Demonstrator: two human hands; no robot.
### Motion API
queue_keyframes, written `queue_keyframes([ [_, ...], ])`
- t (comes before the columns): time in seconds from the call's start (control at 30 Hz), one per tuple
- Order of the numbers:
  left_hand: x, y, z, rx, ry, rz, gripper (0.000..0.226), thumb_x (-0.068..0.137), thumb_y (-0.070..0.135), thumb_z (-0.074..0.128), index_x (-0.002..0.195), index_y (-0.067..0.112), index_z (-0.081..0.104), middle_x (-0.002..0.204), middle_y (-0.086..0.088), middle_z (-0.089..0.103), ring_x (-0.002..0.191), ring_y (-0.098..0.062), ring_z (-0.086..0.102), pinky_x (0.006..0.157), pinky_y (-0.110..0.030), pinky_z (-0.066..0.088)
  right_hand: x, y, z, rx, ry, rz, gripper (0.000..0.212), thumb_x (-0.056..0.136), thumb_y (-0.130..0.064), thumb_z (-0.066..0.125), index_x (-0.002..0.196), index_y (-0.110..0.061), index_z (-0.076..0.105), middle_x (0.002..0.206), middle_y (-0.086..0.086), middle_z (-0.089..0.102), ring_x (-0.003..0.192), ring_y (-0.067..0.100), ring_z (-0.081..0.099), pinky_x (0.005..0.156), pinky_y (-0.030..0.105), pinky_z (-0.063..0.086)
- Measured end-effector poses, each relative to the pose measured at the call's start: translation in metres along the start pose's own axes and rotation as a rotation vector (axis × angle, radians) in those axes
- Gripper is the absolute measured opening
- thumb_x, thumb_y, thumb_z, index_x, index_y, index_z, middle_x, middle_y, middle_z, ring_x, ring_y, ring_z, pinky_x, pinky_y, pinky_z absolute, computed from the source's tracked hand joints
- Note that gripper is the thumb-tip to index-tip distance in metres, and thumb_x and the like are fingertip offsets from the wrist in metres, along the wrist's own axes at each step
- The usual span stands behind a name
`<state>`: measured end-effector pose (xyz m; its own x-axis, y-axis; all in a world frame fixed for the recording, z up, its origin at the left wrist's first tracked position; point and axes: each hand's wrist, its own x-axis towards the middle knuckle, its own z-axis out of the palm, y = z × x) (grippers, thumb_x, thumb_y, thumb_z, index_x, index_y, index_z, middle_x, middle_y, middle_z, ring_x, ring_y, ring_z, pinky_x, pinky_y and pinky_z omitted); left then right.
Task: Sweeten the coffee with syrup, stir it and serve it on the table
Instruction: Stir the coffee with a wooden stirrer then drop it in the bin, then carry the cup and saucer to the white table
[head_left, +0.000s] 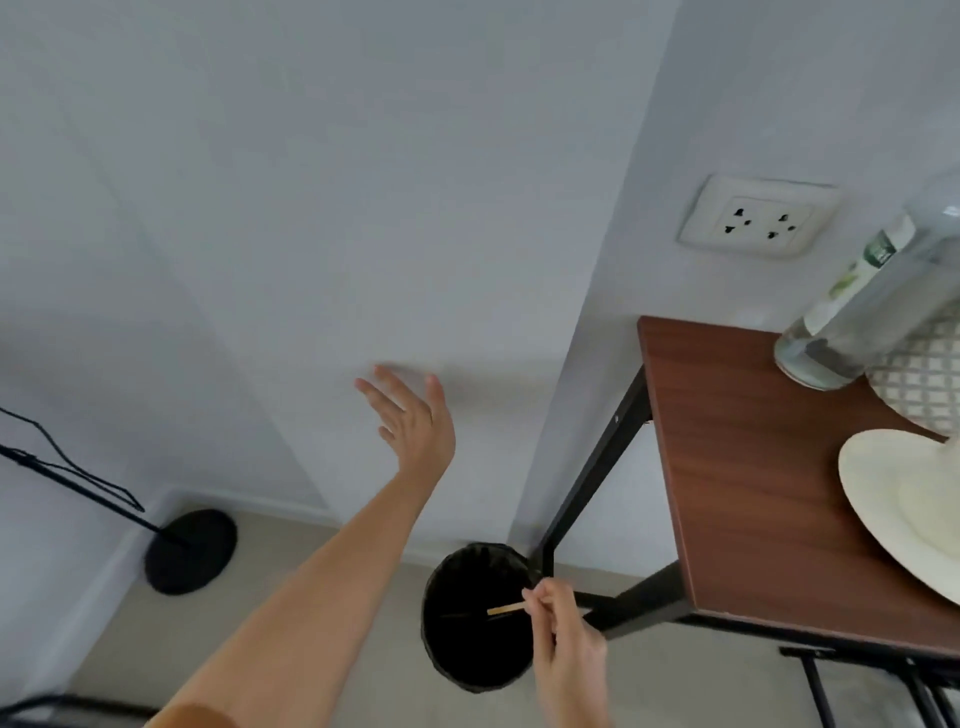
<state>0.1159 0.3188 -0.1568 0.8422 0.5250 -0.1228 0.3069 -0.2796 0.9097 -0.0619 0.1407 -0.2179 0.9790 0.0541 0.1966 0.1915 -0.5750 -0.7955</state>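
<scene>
Right hand (563, 631) pinches the wooden stirrer (505, 609) over the black bin (475, 616) beside the bench (753, 467); left hand (410, 421) spread wide, empty; a loose drop could miss the bin; coffee unseen

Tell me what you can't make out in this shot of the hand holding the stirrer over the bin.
Head view:
- Coffee cup: not in frame.
- Bottle: top cut off by the right edge, label blurred.
- Plate: right part cut off by the edge.
- Bin: inside too dark to see contents.
- Wooden stirrer: far end hidden by the right hand fingers.
- Left hand: motion-blurred, open.
</scene>
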Motion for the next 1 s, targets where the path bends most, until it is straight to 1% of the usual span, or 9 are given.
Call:
queue_keyframes([
  [0.1,0.013,-0.007,0.019,-0.043,0.028,0.004,0.075,0.102,0.054,0.022,0.151,0.025,-0.027,0.159,-0.003,-0.036,0.153,-0.02,-0.016,0.121,-0.059,-0.006,0.007,0.05,0.036,-0.045,-0.062,0.084,0.016,0.095,-0.024,0.059,0.088,-0.028,0.046,0.053,-0.013,0.046,0.044,-0.012,0.047,0.05,-0.007,0.033],
  [0.27,0.025,-0.016,0.038,-0.054,0.095,0.021,0.079,0.103,0.05,0.027,0.152,0.017,-0.026,0.159,-0.007,-0.035,0.151,-0.025,-0.021,0.119,-0.058,-0.004,0.003,0.094,0.077,-0.067,-0.017,0.248,0.052,0.095,-0.068,0.023,0.116,-0.03,0.05,0.097,-0.001,0.078,0.079,0.009,0.076,0.075,-0.001,0.046],
  [0.5,0.026,-0.015,0.036,-0.029,0.112,-0.018,0.084,0.099,0.052,0.033,0.154,0.016,-0.019,0.163,-0.011,-0.025,0.153,-0.031,-0.008,0.116,-0.069,0.007,-0.022,0.026,0.036,-0.202,-0.117,0.345,0.049,0.103,-0.05,0.01,0.103,-0.036,0.057,0.102,-0.008,0.077,0.093,0.011,0.075,0.082,0.009,0.049],
  [0.57,0.025,-0.013,0.03,-0.003,0.102,-0.039,0.086,0.099,0.05,0.036,0.154,0.013,-0.017,0.163,-0.014,-0.022,0.153,-0.033,-0.004,0.114,-0.072,0.009,0.011,-0.001,0.01,-0.33,-0.344,0.391,0.063,0.108,-0.036,0.008,0.118,-0.021,0.068,0.124,-0.006,0.07,0.118,0.017,0.064,0.102,0.017,0.039],
  [0.63,0.019,-0.007,0.023,0.002,0.058,-0.075,0.087,0.1,0.05,0.038,0.154,0.011,-0.017,0.164,-0.015,-0.021,0.153,-0.032,-0.003,0.115,-0.07,0.008,0.021,-0.015,-0.034,-0.34,-0.402,0.312,0.045,0.109,-0.011,0.021,0.147,0.007,0.036,0.159,0.018,0.032,0.146,0.033,0.031,0.117,0.034,0.019],
  [0.7,0.01,0.003,0.015,-0.007,0.011,-0.101,0.085,0.101,0.048,0.038,0.155,0.011,-0.015,0.165,-0.013,-0.019,0.153,-0.032,-0.005,0.115,-0.067,0.004,0.013,-0.064,-0.088,-0.171,-0.5,0.299,0.042,0.101,0.005,0.033,0.141,0.016,0.04,0.152,0.032,0.037,0.143,0.04,0.034,0.116,0.038,0.024],
  [0.77,-0.004,0.023,0.009,-0.005,-0.004,-0.092,0.08,0.103,0.044,0.036,0.155,0.011,-0.016,0.165,-0.011,-0.021,0.153,-0.034,-0.007,0.116,-0.068,0.004,-0.017,-0.094,-0.131,-0.291,-0.007,0.263,0.033,0.079,0.0,0.052,0.101,0.001,0.075,0.104,0.014,0.075,0.099,0.026,0.071,0.089,0.023,0.048],
  [0.83,-0.024,0.049,0.006,-0.006,0.003,-0.017,0.078,0.104,0.041,0.035,0.155,0.01,-0.017,0.164,-0.01,-0.022,0.153,-0.032,-0.009,0.116,-0.067,0.004,-0.052,-0.098,-0.177,-0.291,0.487,0.074,0.016,0.077,-0.021,0.06,0.085,-0.028,0.072,0.077,-0.016,0.069,0.07,-0.002,0.066,0.07,0.003,0.046],
  [1.0,-0.125,0.122,0.021,0.067,-0.109,0.399,0.078,0.102,0.05,0.029,0.155,0.016,-0.018,0.164,-0.002,-0.025,0.152,-0.02,-0.019,0.119,-0.059,-0.004,-0.031,-0.047,-0.292,-0.157,0.741,0.246,0.005,0.099,-0.022,0.053,0.103,-0.024,0.055,0.087,-0.012,0.067,0.08,0.014,0.066,0.068,0.026,0.052],
])
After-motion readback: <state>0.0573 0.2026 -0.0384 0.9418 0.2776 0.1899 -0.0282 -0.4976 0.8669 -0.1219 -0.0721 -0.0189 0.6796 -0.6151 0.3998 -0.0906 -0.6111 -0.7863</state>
